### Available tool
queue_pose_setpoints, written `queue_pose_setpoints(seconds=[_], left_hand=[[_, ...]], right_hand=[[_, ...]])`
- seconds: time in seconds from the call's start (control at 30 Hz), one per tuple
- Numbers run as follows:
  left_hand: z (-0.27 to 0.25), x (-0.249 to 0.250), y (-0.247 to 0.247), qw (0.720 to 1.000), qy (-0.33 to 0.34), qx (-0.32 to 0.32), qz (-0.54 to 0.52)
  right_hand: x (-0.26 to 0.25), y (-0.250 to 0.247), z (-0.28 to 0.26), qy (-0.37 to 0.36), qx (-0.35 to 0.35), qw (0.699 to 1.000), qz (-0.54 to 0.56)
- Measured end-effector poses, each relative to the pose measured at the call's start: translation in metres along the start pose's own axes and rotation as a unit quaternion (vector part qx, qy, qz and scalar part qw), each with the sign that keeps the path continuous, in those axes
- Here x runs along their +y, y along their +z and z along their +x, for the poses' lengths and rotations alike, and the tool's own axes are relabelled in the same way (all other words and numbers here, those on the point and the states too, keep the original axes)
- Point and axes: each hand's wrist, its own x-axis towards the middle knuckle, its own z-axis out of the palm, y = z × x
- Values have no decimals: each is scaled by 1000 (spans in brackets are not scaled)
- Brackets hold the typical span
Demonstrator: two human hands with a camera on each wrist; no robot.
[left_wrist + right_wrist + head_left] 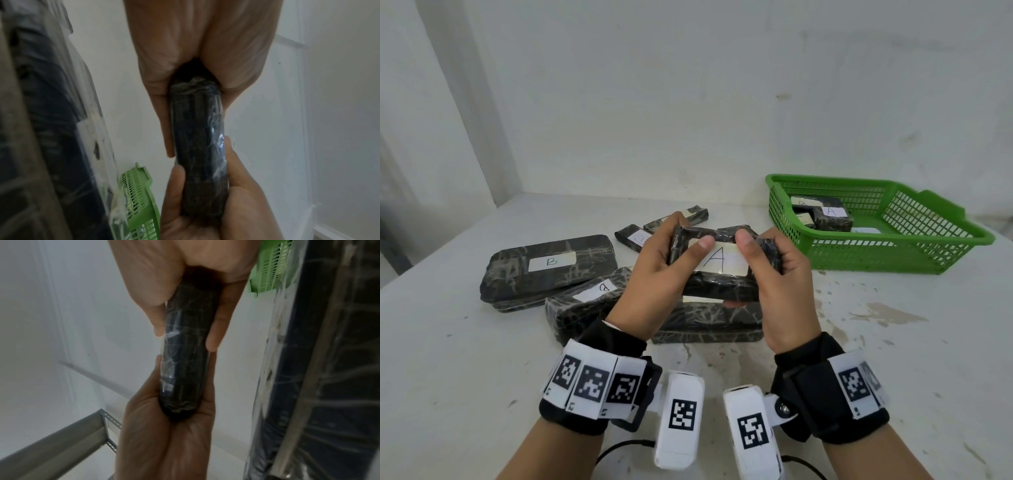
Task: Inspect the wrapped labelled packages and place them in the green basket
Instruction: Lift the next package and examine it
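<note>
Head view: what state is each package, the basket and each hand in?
A package: held off the table, label toward the camera.
Left hand: grips its left end.
Right hand: grips its right end.
B package: lying on table, label up.
Basket: on table, holding several packages.

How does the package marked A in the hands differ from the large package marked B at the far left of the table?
The A package is held above the table by the left hand and right hand; the B package lies flat on the table, untouched. The A package looks smaller than the B package. Both are dark, plastic-wrapped, with white labels.
</note>
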Motion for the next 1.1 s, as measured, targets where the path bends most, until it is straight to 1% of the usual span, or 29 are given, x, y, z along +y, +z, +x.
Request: queue_pose_setpoints(seconds=[0.07,0.13,0.23,0.3,0.33,0.47,0.53,0.6,0.7,0.77,0.83,0.93,1.03,1.1], left_hand=[[0,-1,-1,1000,-3,1,3],[0,-1,-3,1000,-12,-3,-17],[-1,-3,-5,995,-66,-50,-62],[0,-5,-8,991,-82,-68,-81],[0,-5,-9,992,-77,-65,-81],[3,-4,-14,993,-65,-17,-95],[3,-2,-16,992,-68,-7,-104],[2,0,-16,992,-78,-16,-100],[1,1,-15,992,-85,-29,-88],[1,1,-15,994,-71,-20,-77],[1,0,-15,996,-53,1,-68],[1,-2,-15,996,-44,19,-74],[2,-2,-16,994,-62,23,-88],[2,-2,-16,993,-83,6,-79]], right_hand=[[-2,2,-1,14,-15,1000,12],[-4,1,-1,10,-23,1000,18],[-3,-4,1,18,-6,1000,6],[-2,-6,3,32,-3,999,16],[-3,-7,4,39,-13,999,25],[-7,-6,6,77,-68,992,72],[-6,-6,6,75,-56,991,92],[-4,-6,6,55,-28,995,74],[-2,-6,7,27,-17,998,52],[-3,-7,8,32,-24,997,64],[-5,-7,9,47,-50,994,86],[-5,-7,8,52,-67,992,97],[-2,-6,7,45,-58,992,102],[-2,-6,6,46,-59,991,113]])
